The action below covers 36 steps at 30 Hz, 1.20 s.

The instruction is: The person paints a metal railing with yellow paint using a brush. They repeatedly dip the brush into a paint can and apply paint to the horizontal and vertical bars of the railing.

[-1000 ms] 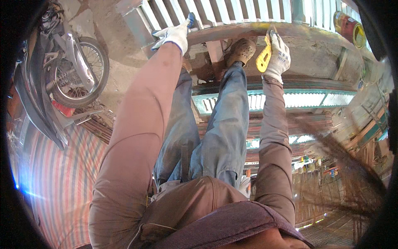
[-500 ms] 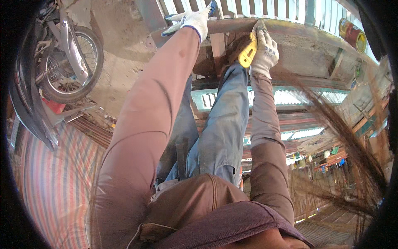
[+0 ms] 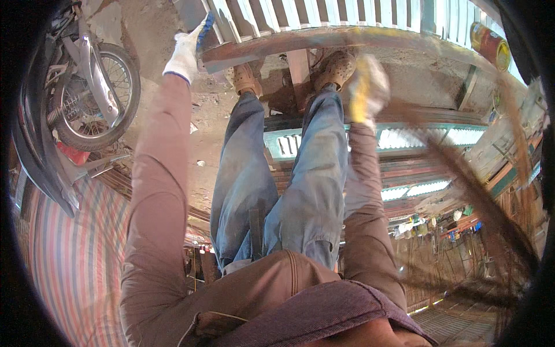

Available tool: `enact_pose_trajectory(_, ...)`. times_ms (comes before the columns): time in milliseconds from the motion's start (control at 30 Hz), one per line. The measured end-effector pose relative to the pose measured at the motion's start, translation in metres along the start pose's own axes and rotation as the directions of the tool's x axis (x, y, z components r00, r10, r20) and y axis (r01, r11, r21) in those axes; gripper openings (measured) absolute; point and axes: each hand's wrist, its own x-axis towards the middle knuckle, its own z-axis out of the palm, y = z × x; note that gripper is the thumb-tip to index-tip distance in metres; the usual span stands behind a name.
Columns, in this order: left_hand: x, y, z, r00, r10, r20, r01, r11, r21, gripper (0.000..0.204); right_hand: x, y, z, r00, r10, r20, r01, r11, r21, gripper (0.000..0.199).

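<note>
My left hand (image 3: 184, 53), in a white glove with blue-coated fingers, is at the left end of a pale slatted wooden frame (image 3: 300, 37). Its fingers stretch out beside the frame's corner; whether they press on it I cannot tell. Smeared by motion, my gloved right hand (image 3: 376, 87) is closed around a yellow-handled scraper (image 3: 359, 92) just on the near side of the frame's brown front rail. The scraper's blade is lost in the blur. Between my hands, my feet in brown clogs (image 3: 247, 79) stand beneath the rail.
A motorbike wheel (image 3: 95, 95) stands at the left, above a striped sheet (image 3: 75, 248). On the frame's right end lies a red and yellow can (image 3: 490, 46). Dark blurred strands (image 3: 480, 196) cross the right side. More slatted pieces (image 3: 428, 136) are behind my legs.
My left hand has moved left and down, from the slats to the frame's left end. My right hand has come slightly nearer with the scraper, off the rail. My feet now show.
</note>
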Motion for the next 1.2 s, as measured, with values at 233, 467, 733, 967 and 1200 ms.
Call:
enact_pose_trajectory(233, 0.010, -0.014, 0.021, 0.993, 0.099, -0.064, -0.115, 0.929, -0.351, 0.088, 0.091, 0.029, -0.074, 0.999, 0.045, 0.006, -0.030, 0.747, -0.664, 0.026)
enact_pose_trajectory(467, -0.049, 0.010, 0.038, 0.826, 0.321, -0.464, -0.300, 0.946, 0.119, 0.086, 0.044, 0.011, -0.019, 0.915, -0.012, 0.403, 0.356, 0.494, -0.793, 0.037)
enact_pose_trajectory(733, -0.045, 0.008, 0.044, 0.833, 0.368, -0.412, -0.390, 0.920, 0.035, 0.081, -0.012, -0.030, 0.052, 0.927, 0.147, 0.344, 0.012, 0.907, -0.420, 0.043)
enact_pose_trajectory(967, -0.060, 0.020, 0.044, 0.818, 0.283, -0.502, -0.212, 0.958, 0.194, 0.086, 0.005, 0.003, 0.000, 0.961, -0.217, 0.169, 0.275, 0.726, -0.631, 0.032)
enact_pose_trajectory(1200, -0.054, 0.017, 0.045, 0.787, 0.333, -0.519, -0.277, 0.943, 0.184, 0.082, -0.005, -0.038, 0.020, 0.795, -0.108, 0.597, 0.510, 0.652, -0.561, 0.026)
